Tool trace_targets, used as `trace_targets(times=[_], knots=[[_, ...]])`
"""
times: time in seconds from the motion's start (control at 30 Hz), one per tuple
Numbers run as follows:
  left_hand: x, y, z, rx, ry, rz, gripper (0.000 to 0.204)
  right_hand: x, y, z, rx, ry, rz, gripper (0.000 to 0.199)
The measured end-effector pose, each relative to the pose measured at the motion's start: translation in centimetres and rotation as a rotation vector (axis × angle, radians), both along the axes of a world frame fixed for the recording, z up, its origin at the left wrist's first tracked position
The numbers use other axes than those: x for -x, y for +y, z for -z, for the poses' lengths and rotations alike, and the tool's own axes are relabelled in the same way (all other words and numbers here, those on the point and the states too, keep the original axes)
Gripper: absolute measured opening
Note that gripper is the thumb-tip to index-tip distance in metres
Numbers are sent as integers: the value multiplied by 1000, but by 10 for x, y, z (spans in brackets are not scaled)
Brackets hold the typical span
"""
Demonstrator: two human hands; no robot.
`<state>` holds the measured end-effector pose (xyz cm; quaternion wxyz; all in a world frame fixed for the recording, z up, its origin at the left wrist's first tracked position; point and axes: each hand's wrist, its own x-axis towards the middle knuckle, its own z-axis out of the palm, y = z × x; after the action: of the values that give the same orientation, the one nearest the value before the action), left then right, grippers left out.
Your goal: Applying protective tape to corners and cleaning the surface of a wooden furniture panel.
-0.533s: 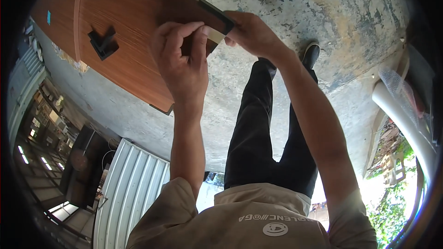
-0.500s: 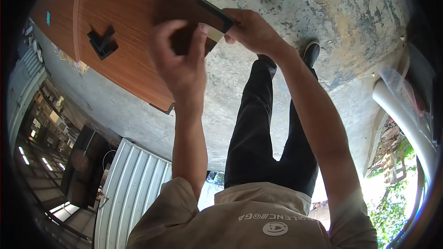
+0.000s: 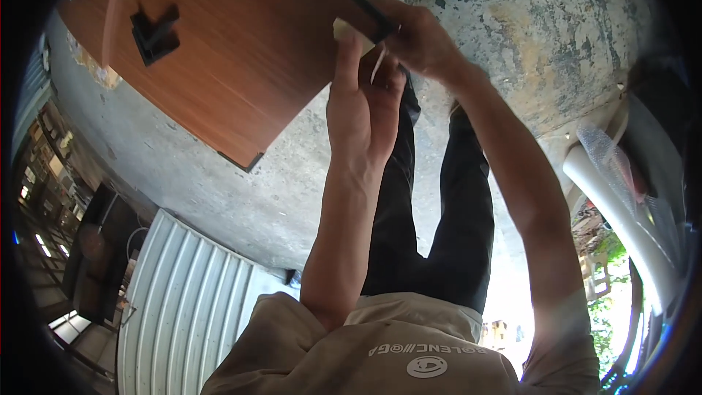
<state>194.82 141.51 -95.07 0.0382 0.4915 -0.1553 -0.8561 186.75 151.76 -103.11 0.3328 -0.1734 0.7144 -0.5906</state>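
A wood-grain panel (image 3: 234,44) reaches in from the upper left. My right hand (image 3: 424,40) is closed round the black corner protector (image 3: 368,11) at the panel's near right corner; its fingertips are partly hidden. Beside that corner is my left hand (image 3: 360,106), its thumb on the panel's face and its other fingers curled by the edge. A pale strip of tape (image 3: 344,28) shows under the thumb, and a thin white edge shows near the fingers. A loose black corner protector (image 3: 155,33) lies on the panel.
Another black corner piece (image 3: 245,161) sits on the panel's lower corner. Stained concrete floor (image 3: 526,44) surrounds my legs (image 3: 406,227). White corrugated sheeting (image 3: 183,307) is at lower left. A white roll (image 3: 621,208) with bubble wrap (image 3: 614,157) lies at right.
My left hand has moved right, from above the panel to the edge beside the corner, and its thumb now presses the tape. My right hand stays at the corner; the view has shifted.
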Motion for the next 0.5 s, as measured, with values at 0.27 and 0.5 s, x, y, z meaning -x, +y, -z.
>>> trace_targets(times=[0.27, 0.5], knots=[[11, 20, 12, 59, 104, -215, 19, 20, 11, 4, 48, -262, -109, 63], [1, 18, 18, 264, 134, -167, 17, 15, -12, 52, -358, -577, 146, 32]])
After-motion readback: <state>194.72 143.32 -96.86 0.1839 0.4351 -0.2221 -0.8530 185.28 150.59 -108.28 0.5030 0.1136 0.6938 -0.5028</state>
